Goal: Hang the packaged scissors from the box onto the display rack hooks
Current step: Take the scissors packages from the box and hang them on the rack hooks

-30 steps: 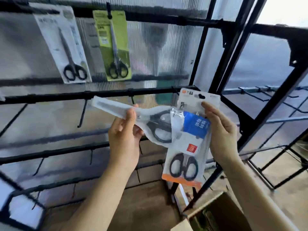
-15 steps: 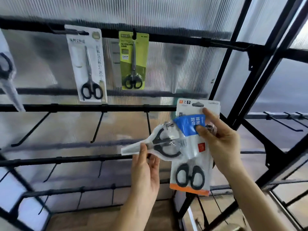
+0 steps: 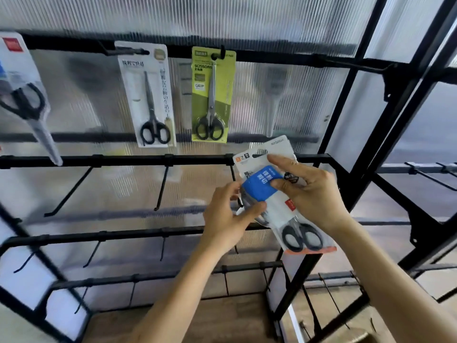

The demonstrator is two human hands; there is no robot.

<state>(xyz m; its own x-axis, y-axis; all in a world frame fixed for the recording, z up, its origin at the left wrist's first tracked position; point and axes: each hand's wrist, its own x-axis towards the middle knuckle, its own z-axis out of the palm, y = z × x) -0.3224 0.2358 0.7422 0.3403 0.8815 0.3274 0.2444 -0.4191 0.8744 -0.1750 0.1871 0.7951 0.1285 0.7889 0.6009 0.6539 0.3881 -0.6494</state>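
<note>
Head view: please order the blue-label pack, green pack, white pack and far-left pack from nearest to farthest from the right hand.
1. Blue-label pack, held in the right hand.
2. Green pack, hanging above and left.
3. White pack, left of the green one.
4. Far-left pack, at the frame edge.

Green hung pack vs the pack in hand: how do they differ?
1. The green pack hangs upright on a top-rail hook; the held pack is off the rack, tilted, gripped by the left hand and right hand.
2. The green pack's card is green; the held pack's is white with a blue label and orange bottom strip.
Shared: black-handled scissors, handles down.
</note>
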